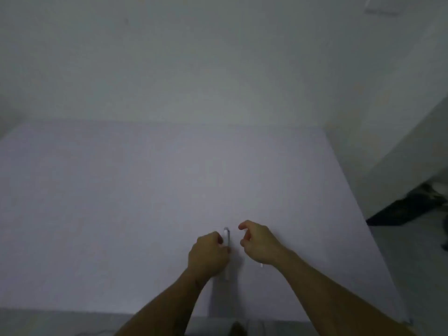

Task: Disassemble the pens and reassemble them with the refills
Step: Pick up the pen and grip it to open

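Your left hand [209, 254] is curled into a loose fist around a slim white plastic pen [227, 241], which stands roughly upright in your grip over the pale lavender-grey table top [97, 214]. The rounded clip end of the pen pokes out above your knuckles, and the lower end shows again below the heel of your hand, close to the table surface (whether it touches the table is too blurred to tell). Your fingers are pressed together on the barrel, so the pen is held firmly there.

Your right hand [258, 244] sits just beside the pen, to its right, and is apart from it. Its thumb and forefinger are curved toward each other with a clear gap between them, a half-spread pinch that holds nothing you can see at the fingertips. A small white piece [261, 265] peeks out beneath the wrist of that hand; it is too small and soft to say what it is or whether it lies on the table.

Both forearms reach in from the near edge of the table. Off the right side, a dark heap [409, 207] lies on the floor by the white wall [218, 57].
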Motion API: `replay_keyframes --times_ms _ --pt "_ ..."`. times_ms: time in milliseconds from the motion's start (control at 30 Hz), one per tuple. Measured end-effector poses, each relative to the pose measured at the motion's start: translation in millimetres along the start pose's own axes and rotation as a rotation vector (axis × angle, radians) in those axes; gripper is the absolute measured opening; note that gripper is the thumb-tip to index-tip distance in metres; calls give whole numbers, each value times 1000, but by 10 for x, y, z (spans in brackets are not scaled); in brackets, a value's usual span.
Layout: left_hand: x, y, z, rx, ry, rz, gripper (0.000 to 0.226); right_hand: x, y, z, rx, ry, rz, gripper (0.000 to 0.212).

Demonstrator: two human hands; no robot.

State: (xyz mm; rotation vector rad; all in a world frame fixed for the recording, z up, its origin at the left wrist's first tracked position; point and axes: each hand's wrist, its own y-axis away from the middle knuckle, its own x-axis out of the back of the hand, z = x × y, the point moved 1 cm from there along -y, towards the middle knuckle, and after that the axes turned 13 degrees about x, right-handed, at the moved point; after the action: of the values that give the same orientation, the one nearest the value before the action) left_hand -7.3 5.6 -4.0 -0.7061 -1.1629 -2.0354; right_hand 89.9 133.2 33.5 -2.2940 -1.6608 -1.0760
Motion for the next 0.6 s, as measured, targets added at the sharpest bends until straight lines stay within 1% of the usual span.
replay_keyframes --times_ms 33,67,133,167,267,300,400,467,533,600 --pt "-48 4 -12 29 -13 -23 22 -13 -8 21 -7 0 -3 42" --pt "-99 11 -24 49 -34 -13 26 -15 -5 21 -21 -6 -3 42" --pt "-210 45 -62 43 -72 -4 32 -26 15 53 -41 6 -12 42" --pt "-251 58 -67 28 -78 15 30 -30 14 81 -44 10 -19 42" --pt "-248 47 -57 10 -57 76 11 -34 15 119 -47 10 -23 42" --pt "-226 37 -54 23 -44 78 8 -41 5 134 -59 -9 -19 41" --pt "-140 27 -57 47 35 83 10 -54 -48 110 -96 -97 18 41" --pt "-70 31 -61 43 94 109 11 -67 -109 63 -128 -201 48 40" --pt "30 41 -36 31 143 157 11 -71 -185 -29 -173 -374 92 36" --pt "137 52 11 -5 167 199 12 -60 -260 -132 -200 -564 128 21"
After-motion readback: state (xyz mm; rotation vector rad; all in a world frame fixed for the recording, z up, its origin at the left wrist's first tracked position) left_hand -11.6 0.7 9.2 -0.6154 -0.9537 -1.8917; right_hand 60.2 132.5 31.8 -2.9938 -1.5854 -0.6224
